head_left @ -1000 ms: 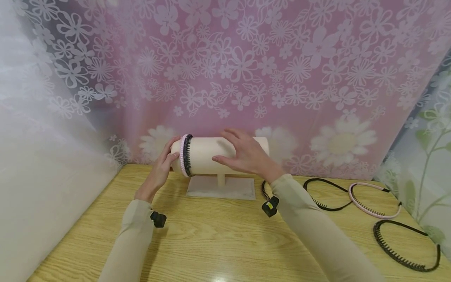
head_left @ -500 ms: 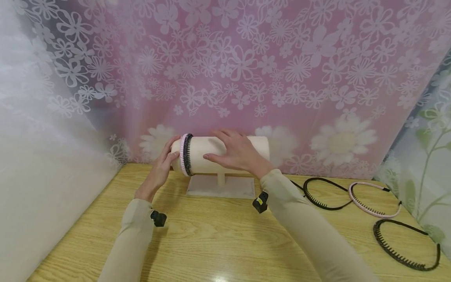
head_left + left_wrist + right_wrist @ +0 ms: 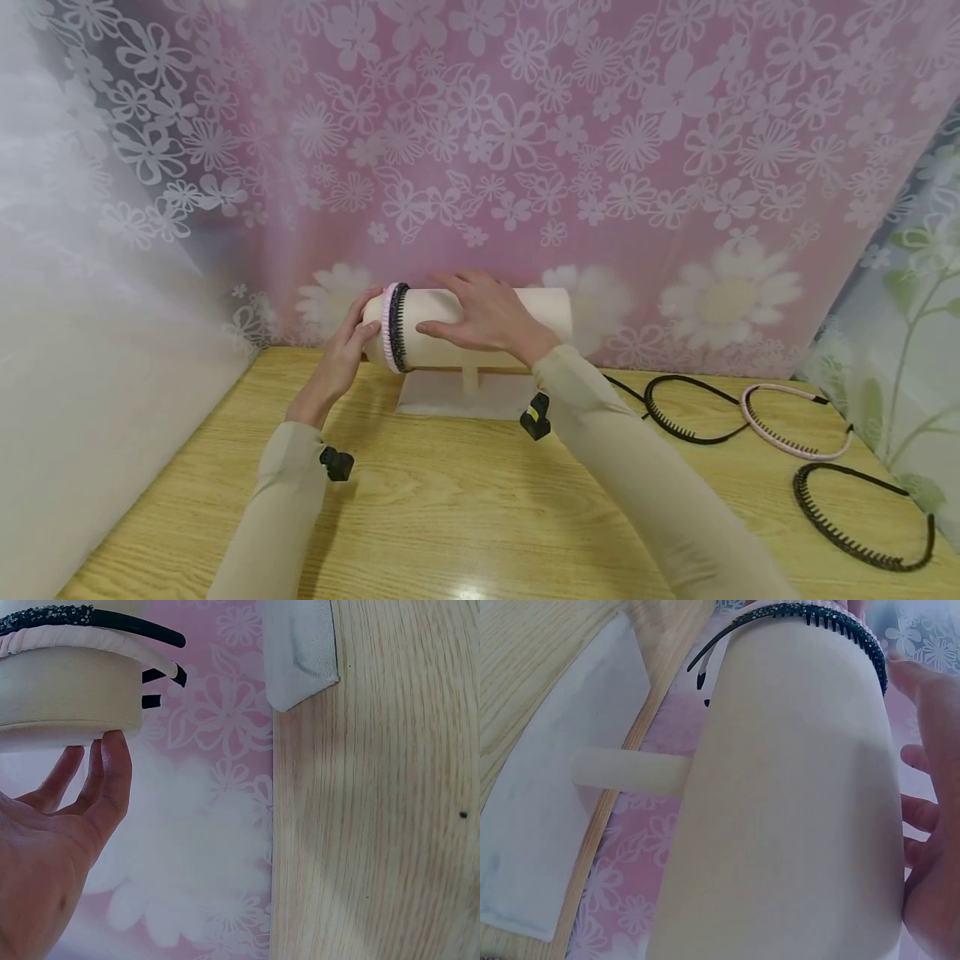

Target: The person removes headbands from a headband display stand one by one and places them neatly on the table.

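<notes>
A cream roll-shaped headband stand (image 3: 547, 312) is raised on a short post over a flat base (image 3: 427, 393). Near its left end, a pink headband (image 3: 387, 329) and a glittery black toothed headband (image 3: 400, 329) sit side by side over the roll. My left hand (image 3: 333, 367) holds the roll's left end, thumb in front; its fingers (image 3: 112, 776) touch that end in the left wrist view. Over the middle of the roll lies my right hand (image 3: 487, 315), thumb and fingers spread, nothing gripped. In the right wrist view, its fingertips come close to the black headband (image 3: 829, 619).
To the right on the wooden table (image 3: 420, 517) lie a black headband (image 3: 671, 429), a pink one (image 3: 780, 439) and another black one (image 3: 832, 531). A further black headband (image 3: 625, 386) is partly hidden by the right sleeve. A flowered pink curtain (image 3: 480, 167) hangs behind.
My right hand has slid left along the roll, closer to the black headband on it. The left hand and both headbands on the stand have stayed in place.
</notes>
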`<state>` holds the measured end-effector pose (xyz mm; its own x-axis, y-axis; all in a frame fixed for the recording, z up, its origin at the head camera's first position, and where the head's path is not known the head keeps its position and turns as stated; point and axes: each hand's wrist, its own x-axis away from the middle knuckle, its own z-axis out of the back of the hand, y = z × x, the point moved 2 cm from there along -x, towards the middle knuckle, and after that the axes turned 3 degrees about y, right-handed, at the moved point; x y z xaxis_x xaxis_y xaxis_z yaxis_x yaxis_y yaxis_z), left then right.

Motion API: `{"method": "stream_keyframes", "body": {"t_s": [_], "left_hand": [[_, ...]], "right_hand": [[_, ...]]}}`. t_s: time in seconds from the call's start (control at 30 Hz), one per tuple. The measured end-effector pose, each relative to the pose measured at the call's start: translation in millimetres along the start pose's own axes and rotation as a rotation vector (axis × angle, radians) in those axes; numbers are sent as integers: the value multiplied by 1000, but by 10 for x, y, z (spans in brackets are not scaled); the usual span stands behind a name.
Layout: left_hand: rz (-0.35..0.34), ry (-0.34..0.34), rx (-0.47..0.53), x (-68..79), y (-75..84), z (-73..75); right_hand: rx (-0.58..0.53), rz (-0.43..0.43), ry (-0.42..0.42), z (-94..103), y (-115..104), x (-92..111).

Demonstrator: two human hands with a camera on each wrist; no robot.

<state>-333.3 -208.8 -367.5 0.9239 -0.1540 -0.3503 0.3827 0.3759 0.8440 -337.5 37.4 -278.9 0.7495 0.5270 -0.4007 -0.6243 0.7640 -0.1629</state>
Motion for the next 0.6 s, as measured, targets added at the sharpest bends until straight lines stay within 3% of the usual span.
{"method": "stream_keyframes", "body": {"t_s": [0.6], "left_hand": [[6, -1, -27, 1, -4, 5]], "right_hand": [[86, -52, -132, -87, -159, -150]]}}
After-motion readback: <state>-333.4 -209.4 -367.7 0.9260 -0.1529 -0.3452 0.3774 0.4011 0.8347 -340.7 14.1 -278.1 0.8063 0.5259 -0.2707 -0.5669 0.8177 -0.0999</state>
